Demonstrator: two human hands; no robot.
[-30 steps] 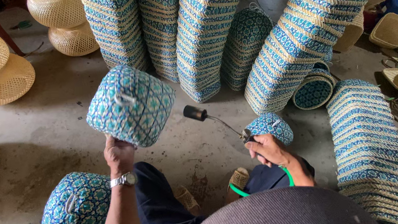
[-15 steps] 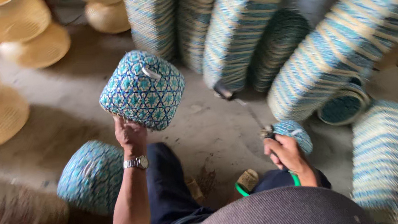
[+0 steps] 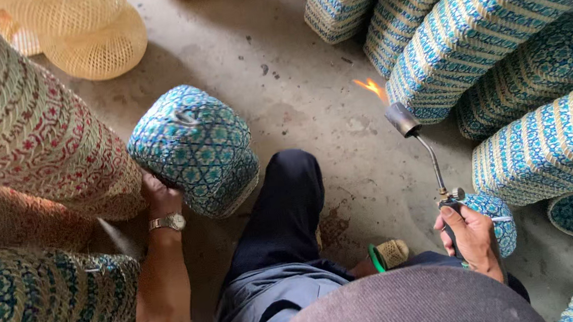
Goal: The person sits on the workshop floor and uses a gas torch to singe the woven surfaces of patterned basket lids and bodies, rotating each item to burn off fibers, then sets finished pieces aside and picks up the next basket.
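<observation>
Right hand [image 3: 472,236] fist-gripped on gas torch [image 3: 425,153]; long axis runs up-left, lit nozzle toward blue woven stacks [image 3: 500,3]. Left hand [image 3: 158,196] clasps blue woven basket [image 3: 194,150] above bare concrete floor [image 3: 292,87].

Hidden and cut-off parts

The left hand [image 3: 158,197] is mostly covered by the blue woven basket [image 3: 194,150]; the torch [image 3: 426,158] body is hidden in the right hand [image 3: 472,236]; the stacked baskets [image 3: 500,3] are cut off by the frame edge.
</observation>
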